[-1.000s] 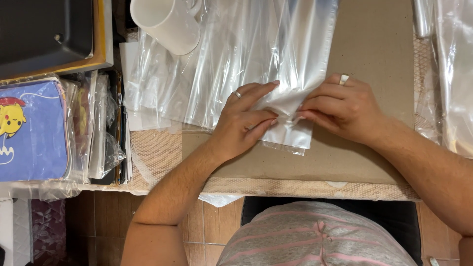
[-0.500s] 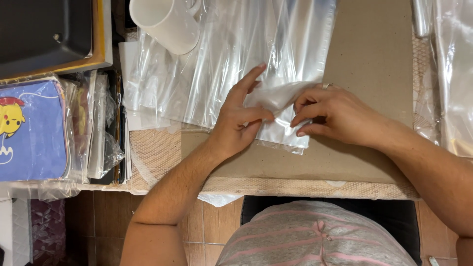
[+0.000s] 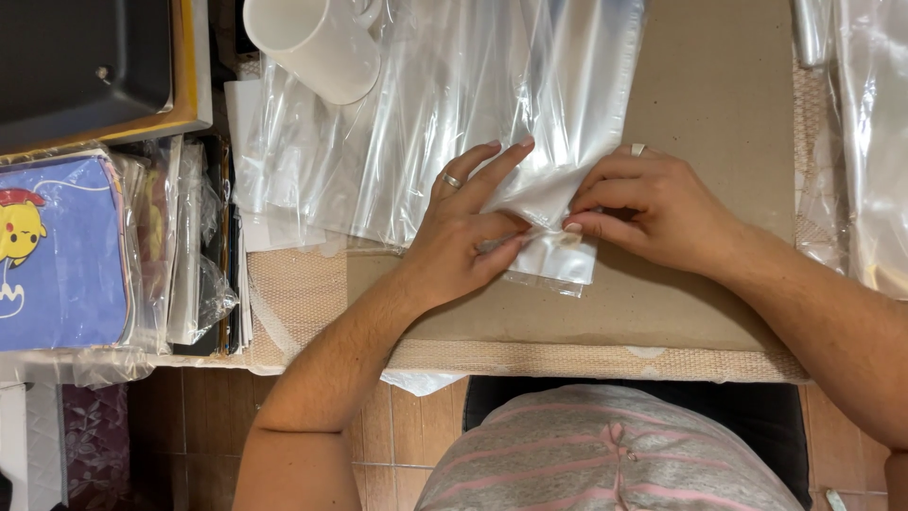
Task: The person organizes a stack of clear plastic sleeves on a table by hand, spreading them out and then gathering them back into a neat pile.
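The left hand [image 3: 463, 237] lies on a clear plastic bag [image 3: 558, 123]. Its fingers are spread flat and its thumb pinches the bag's near end. There is a ring on one finger. The right hand [image 3: 643, 213] is curled, and its fingertips pinch the same spot from the other side. So both hands grip the bag right where it bunches up narrow.

The bag lies on a brown cardboard sheet [image 3: 719, 104] on the table [image 3: 312, 293]. It is long and thin. Its long side runs from near the person's body up and away, leaning a little to the right. The far end is wide and flat. The near end, just past the fingers, is small and folded.

I think the fold or twist at the near end is partly made, because the plastic is gathered there. It does not look sealed or let go yet. The rest of the bag looks smooth.

To the left is a pile of more clear bags [image 3: 312, 161]. A white mug [image 3: 317, 43] lies tipped on top of them. Farther left sits a blue pouch with a yellow cartoon [image 3: 57, 251], and a dark tray [image 3: 85, 57] above it. More plastic [image 3: 875, 142] lies at the far right.
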